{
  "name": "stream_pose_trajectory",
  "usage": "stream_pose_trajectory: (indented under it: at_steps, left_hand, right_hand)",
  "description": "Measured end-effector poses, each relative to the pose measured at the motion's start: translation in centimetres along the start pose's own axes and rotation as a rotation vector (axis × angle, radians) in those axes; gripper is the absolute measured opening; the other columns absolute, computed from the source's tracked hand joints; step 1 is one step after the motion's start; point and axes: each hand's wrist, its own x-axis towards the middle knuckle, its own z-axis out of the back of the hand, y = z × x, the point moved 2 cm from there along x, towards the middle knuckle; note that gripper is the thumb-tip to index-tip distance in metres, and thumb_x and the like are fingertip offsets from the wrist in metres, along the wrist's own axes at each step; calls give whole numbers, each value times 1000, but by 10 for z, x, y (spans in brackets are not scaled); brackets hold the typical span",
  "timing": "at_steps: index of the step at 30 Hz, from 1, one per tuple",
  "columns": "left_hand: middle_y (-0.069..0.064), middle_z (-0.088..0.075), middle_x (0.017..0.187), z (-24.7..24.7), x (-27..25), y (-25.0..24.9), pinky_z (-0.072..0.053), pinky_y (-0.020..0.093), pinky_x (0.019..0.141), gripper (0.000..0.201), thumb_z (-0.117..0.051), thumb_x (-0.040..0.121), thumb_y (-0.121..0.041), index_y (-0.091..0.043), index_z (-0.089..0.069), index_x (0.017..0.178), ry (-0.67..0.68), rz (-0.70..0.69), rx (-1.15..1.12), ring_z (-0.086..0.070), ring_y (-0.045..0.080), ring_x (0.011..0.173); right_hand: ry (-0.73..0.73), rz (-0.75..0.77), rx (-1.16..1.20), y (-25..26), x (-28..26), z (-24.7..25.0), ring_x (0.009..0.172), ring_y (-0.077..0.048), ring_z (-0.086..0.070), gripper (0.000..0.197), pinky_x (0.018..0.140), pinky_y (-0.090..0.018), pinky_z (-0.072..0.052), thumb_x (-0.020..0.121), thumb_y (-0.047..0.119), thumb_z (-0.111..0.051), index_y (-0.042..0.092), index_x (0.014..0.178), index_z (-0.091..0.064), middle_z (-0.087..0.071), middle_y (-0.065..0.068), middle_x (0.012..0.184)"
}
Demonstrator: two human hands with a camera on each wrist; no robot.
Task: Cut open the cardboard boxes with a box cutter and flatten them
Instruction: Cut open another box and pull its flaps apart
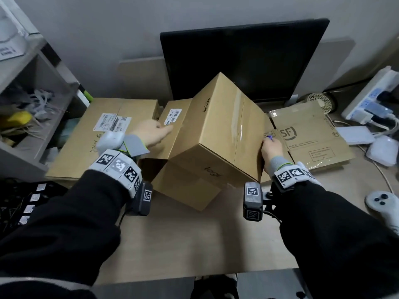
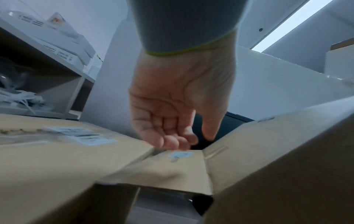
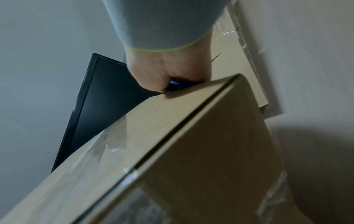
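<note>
A brown cardboard box (image 1: 216, 134) stands tilted on one corner in the middle of the desk, its clear-taped seam facing up. One side flap with a white label (image 1: 172, 117) hangs open to the left. My left hand (image 1: 153, 132) reaches over that flap with relaxed fingers (image 2: 172, 141) and holds nothing. My right hand (image 1: 271, 147) makes a fist round a blue box cutter (image 1: 269, 138) at the box's right edge; the blade is hidden. In the right wrist view the cutter (image 3: 174, 83) shows inside the fist, against the box (image 3: 172, 151).
A flattened box (image 1: 103, 134) lies to the left and a flattened SF box (image 1: 311, 134) to the right. A black monitor (image 1: 244, 59) stands behind. A shelf (image 1: 32, 83) is at left. A power strip (image 1: 371, 98) and a controller (image 1: 384, 203) are at right.
</note>
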Motion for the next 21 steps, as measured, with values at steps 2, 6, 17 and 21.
stream_pose_trajectory:
  at_steps: [2, 6, 17, 21]
  left_hand:
    - [5, -61, 94, -5, 6, -20, -41, 33, 81, 53, -42, 92, -59, -9, -60, 96, -20, -124, -124, -56, 24, 91]
    - [-1, -52, 127, -25, 7, -48, -26, 39, 114, 98, -46, 67, -85, -12, -48, 132, 138, -196, -628, -49, 14, 118]
    - [9, -62, 114, -54, 1, -27, -59, 36, 61, 99, -76, 54, -69, -14, -43, 129, 352, -21, -418, -67, 27, 91]
    - [7, -62, 119, -58, 0, -9, -57, 36, 65, 111, -72, 40, -70, -18, -44, 133, 351, 67, -496, -66, 25, 95]
  right_hand:
    - [4, 16, -15, 6, -2, 0, 89, -28, -53, 18, 88, -39, -45, 93, 21, -38, 12, 95, -54, -57, -12, 95]
    - [9, 130, -148, 26, -5, 4, 90, -25, -45, 24, 80, -32, -34, 98, 22, -33, 13, 111, -51, -50, -10, 98]
    - [79, 356, -447, 48, -29, 27, 109, -31, -54, 33, 87, -32, -39, 100, 26, -38, 8, 120, -57, -61, -13, 115]
    - [136, 366, -442, 31, -39, 15, 107, -32, -56, 32, 90, -35, -42, 99, 25, -40, 8, 119, -57, -63, -14, 114]
